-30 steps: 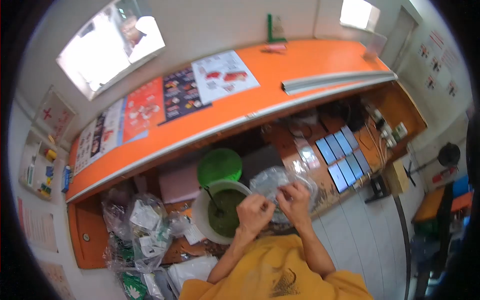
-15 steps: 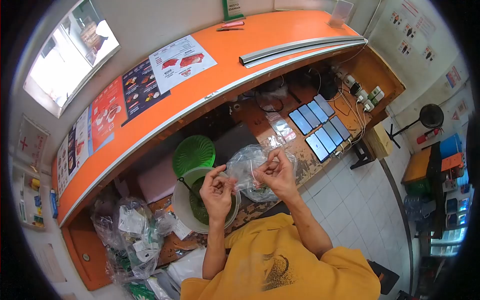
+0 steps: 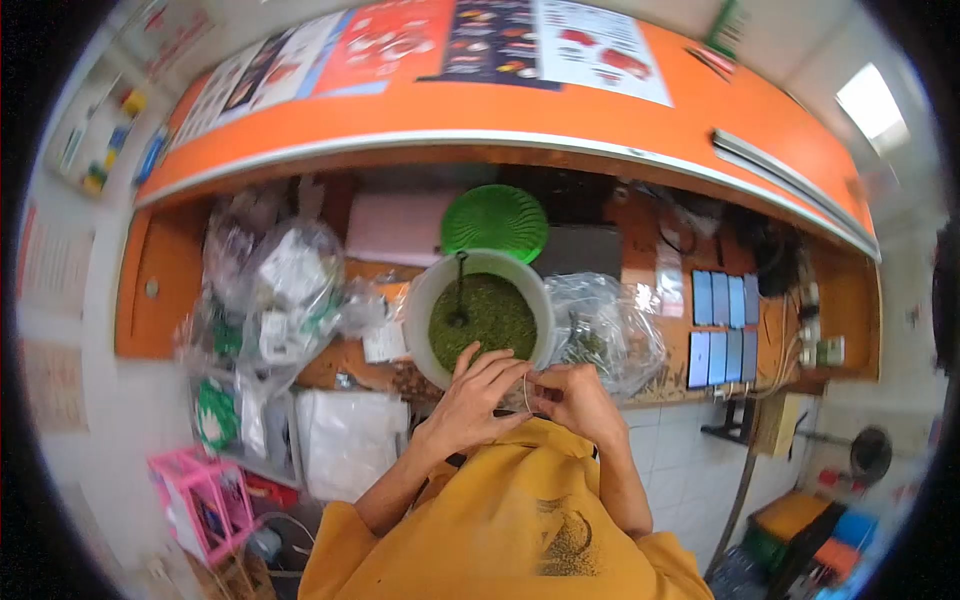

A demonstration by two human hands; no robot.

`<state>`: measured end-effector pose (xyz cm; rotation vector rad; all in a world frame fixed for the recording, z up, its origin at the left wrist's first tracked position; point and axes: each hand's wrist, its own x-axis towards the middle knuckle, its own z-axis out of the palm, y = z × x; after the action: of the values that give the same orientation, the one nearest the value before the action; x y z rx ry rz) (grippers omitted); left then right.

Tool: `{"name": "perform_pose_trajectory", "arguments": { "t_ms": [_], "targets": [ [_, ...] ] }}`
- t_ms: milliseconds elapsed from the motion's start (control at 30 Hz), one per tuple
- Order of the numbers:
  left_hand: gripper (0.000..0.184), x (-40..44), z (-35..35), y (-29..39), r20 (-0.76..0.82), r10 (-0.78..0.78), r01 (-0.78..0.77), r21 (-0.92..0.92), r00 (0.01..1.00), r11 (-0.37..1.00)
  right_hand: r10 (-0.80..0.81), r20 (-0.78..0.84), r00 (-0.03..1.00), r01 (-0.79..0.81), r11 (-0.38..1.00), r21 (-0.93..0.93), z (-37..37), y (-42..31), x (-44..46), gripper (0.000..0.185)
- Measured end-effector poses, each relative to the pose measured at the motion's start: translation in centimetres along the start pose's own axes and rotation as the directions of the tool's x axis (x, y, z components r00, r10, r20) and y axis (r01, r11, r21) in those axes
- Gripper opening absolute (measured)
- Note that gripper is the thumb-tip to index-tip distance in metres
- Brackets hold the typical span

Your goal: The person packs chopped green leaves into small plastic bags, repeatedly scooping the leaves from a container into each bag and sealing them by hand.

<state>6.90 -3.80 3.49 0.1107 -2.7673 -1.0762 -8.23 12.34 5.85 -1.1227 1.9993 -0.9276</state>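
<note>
Fingers of the right hand pinch a thin pale strip beside the left hand, whose own hold cannot be told. At 11 o'clock, a tub holds green flakes and a dark utensil; clear plastic lies at 1 o'clock. Handling appears underway, the strip unreleased; how much is finished stays unclear.

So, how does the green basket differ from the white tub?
The green basket is bright and ribbed, the white tub pale and plain. The basket sits behind the tub. The tub holds greenish bits and a dark utensil; the basket shows nothing inside. Both look round.
</note>
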Motion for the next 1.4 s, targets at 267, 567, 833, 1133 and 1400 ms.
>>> {"name": "perform_pose_trajectory", "arguments": {
  "t_ms": [267,567,833,1133,1400],
  "targets": [
    [0.051,-5.5,0.4,-0.8,-0.381,-0.271,0.231,-0.15,0.884,0.961,-0.226,0.06,0.972,0.216,0.966,0.14,0.6,-1.3,6.2,0.014],
    [0.056,-10.7,-1.8,-2.0,-0.581,-0.452,0.392,-0.236,0.676,0.889,-0.395,0.354,0.848,0.44,0.149,-0.886,10.1,5.2,19.4,0.014],
    [0.058,-14.0,-0.3,-3.0,-0.623,-0.579,0.467,-0.358,0.525,0.808,-0.089,0.428,0.899,0.405,0.535,-0.741,9.9,9.4,17.3,0.014],
    [0.059,-12.3,-0.8,-4.0,-0.617,-0.544,0.462,-0.307,0.569,0.832,-0.168,0.146,0.975,0.222,0.753,-0.62,11.9,10.0,14.9,0.013],
    [0.061,-12.0,-1.7,-4.9,-0.631,-0.507,0.466,-0.248,0.588,0.849,-0.201,0.366,0.909,0.321,0.897,-0.303,7.8,6.8,11.4,0.017]
  ]
}}
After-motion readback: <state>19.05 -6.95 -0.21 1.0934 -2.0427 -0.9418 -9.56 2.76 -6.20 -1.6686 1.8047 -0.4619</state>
